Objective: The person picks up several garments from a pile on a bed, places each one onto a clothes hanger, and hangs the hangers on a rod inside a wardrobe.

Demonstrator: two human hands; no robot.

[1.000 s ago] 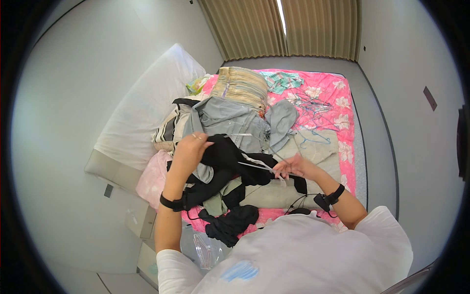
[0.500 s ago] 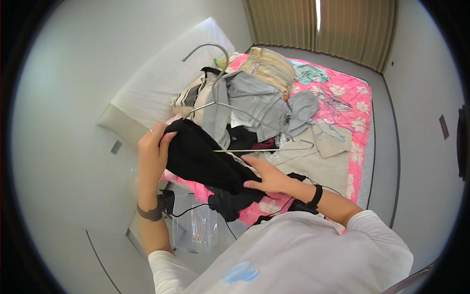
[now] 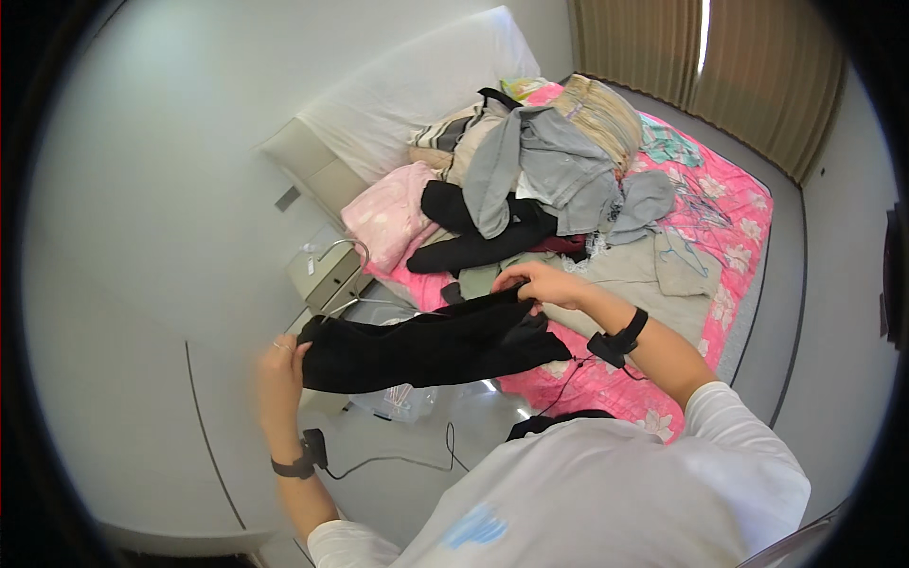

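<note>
A black garment, folded lengthwise, is stretched between my hands in front of my body. My left hand pinches its left end, thumb and fingers closed on the cloth. My right hand grips the upper edge near the right end. Rising behind the cloth is a metal hanger with its hook upward; the garment hides most of its lower part, so I cannot tell how the cloth sits on the bar.
The bed has a pink floral cover. On it lie a grey shirt, a pink folded blanket, black clothing, beige cloth and several loose hangers. A clear plastic box and a nightstand stand beside it.
The garment and hanger have moved lower and turned, so the cloth now spans nearly level. My right hand has gone from an open touch to gripping its top edge. The view has shifted left.
</note>
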